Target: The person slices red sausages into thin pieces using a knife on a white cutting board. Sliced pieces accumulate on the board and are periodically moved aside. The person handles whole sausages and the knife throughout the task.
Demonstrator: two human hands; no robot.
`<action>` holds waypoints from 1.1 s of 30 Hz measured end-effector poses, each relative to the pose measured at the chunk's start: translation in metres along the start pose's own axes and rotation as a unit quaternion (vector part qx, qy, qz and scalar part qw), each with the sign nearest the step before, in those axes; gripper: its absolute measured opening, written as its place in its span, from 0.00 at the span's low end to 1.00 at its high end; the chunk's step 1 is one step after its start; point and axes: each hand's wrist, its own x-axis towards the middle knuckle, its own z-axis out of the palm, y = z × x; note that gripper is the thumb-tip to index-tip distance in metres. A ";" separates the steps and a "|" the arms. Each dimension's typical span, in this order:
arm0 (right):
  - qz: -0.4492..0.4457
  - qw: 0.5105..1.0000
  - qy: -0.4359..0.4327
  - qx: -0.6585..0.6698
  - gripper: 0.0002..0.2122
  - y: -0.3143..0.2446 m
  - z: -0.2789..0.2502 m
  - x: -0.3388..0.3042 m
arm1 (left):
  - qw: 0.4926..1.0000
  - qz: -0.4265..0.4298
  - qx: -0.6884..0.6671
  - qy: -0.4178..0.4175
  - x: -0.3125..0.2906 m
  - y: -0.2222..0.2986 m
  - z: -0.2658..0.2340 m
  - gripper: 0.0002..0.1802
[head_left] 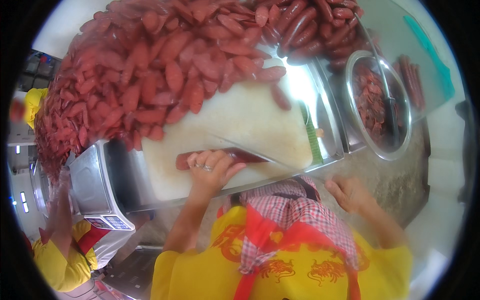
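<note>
A dark red sausage (250, 155) lies crosswise on the white cutting board (235, 115). My left hand (209, 167), with rings on a finger, is closed over its left part and presses it to the board. Off the board's right front corner, my right hand (350, 194) is closed on a knife. The thin knife blade (260, 153) reaches left across the sausage, slanting over the board; its handle is mostly hidden in my fingers. Beyond the board spreads a large heap of slanted sausage slices (150, 75). A single slice (280, 97) lies at the board's right edge.
Whole sausages (320, 30) are piled at the far right. A metal bowl (350, 95) holds red scraps and a black-handled rod (391, 120). More sausages (411, 80) lie beyond it. Left stands a scale (92, 175); a person in yellow (60, 260) is beside it.
</note>
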 end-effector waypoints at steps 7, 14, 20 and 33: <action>0.021 0.998 -0.044 -0.027 0.27 -0.001 -0.018 -0.018 | 0.998 -0.037 -0.040 -0.023 -0.008 0.012 -0.005 0.17; -0.017 0.996 -0.070 -0.057 0.27 -0.022 -0.022 -0.006 | 0.998 -0.051 -0.036 -0.003 -0.008 0.012 0.001 0.21; -0.127 0.990 -0.053 -0.018 0.30 -0.085 0.048 0.096 | 0.999 -0.047 -0.023 0.011 -0.007 0.014 0.004 0.15; -0.032 0.997 -0.045 0.047 0.29 -0.019 -0.009 0.004 | 0.999 -0.051 -0.011 0.011 -0.012 -0.004 -0.009 0.19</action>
